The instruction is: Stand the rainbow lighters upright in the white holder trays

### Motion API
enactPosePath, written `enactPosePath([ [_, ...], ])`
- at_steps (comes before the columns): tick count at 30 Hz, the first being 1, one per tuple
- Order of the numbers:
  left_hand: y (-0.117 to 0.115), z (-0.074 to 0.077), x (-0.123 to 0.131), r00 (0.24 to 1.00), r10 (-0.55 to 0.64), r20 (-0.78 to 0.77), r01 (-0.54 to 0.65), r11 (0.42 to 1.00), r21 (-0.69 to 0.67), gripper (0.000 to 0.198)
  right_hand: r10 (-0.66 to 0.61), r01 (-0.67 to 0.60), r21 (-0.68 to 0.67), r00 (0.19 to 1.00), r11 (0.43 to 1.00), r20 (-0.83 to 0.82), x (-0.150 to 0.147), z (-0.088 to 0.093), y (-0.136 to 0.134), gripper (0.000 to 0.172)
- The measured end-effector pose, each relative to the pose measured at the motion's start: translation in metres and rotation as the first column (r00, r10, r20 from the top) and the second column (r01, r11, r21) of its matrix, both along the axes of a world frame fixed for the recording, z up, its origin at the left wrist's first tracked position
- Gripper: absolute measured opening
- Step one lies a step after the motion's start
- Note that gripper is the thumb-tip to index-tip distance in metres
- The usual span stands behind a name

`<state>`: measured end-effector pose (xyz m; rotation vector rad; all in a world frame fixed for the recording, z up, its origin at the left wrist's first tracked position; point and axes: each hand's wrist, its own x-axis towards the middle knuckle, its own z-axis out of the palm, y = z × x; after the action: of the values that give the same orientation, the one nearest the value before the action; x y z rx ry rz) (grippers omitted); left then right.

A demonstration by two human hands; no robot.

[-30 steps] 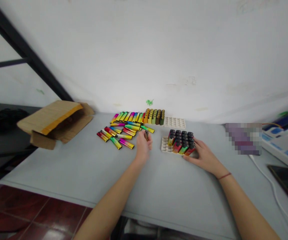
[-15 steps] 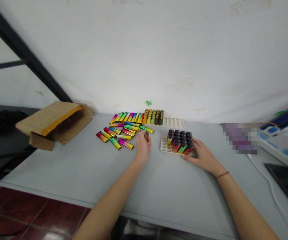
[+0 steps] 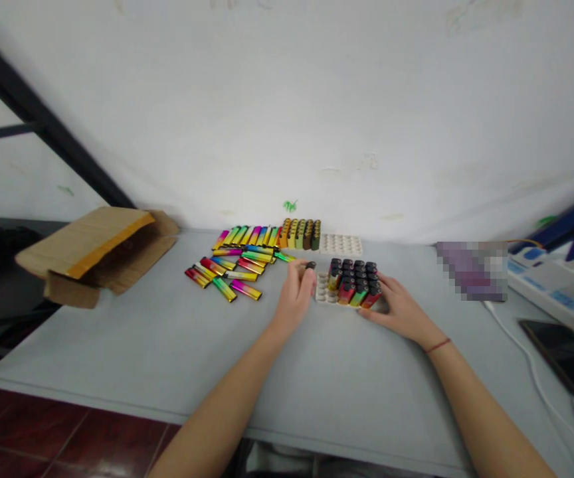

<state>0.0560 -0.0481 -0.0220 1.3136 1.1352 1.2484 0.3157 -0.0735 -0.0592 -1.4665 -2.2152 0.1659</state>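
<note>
My left hand (image 3: 293, 297) is closed around a lighter (image 3: 310, 265), whose black top shows above the fingers; the rest of it is hidden. It is just left of a white tray (image 3: 321, 295) with round holes. Colourful lighters with black tops (image 3: 354, 279) stand upright in the tray, and its left part shows bare holes. My right hand (image 3: 400, 307) wraps the tray's right side, thumb at the front corner and fingers along the outer lighters. Left of my left hand, shiny multicoloured lighter-like pieces (image 3: 237, 269) lie in a loose pile and a row.
Behind stand a block of upright pieces with gold-looking ends (image 3: 299, 234) and another white tray (image 3: 341, 244). An open cardboard box (image 3: 102, 242) lies at the left. On the right are a blurred-out item (image 3: 471, 271), a white cable (image 3: 521, 352), a dark phone-like slab (image 3: 563, 362) and a white container (image 3: 556, 289).
My left hand has moved right with the lighter, from beside the pile to the tray's left edge. My right hand stays at the tray. The view has shifted slightly.
</note>
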Motion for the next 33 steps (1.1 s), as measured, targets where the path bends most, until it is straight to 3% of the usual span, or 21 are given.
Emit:
enactPosePath([
  [2,-0.002,-0.001,0.001,0.997,-0.053,-0.05,0.059,0.989,0.132,0.034,0.002,-0.002,0.004,1.0,1.0,-0.003,0.0,0.0,0.0,0.073],
  [7,0.001,-0.001,0.002,0.982,0.041,-0.186,0.028,0.934,0.356,0.035,0.008,-0.008,0.012,1.0,1.0,-0.007,0.0,0.0,-0.001,0.072],
  [16,0.004,-0.003,0.0,0.966,-0.079,-0.247,0.135,0.966,0.219,0.023,0.009,-0.009,0.003,1.0,1.0,-0.014,0.0,0.001,-0.001,0.072],
  [27,0.009,-0.007,-0.001,0.905,-0.084,-0.416,0.239,0.911,0.337,0.014,0.0,0.0,0.01,1.0,1.0,-0.001,-0.001,0.001,-0.001,0.071],
  [33,0.005,-0.006,-0.001,0.896,-0.031,-0.444,0.207,0.913,0.353,0.022,0.001,-0.001,0.0,1.0,1.0,-0.004,0.0,0.0,-0.001,0.072],
])
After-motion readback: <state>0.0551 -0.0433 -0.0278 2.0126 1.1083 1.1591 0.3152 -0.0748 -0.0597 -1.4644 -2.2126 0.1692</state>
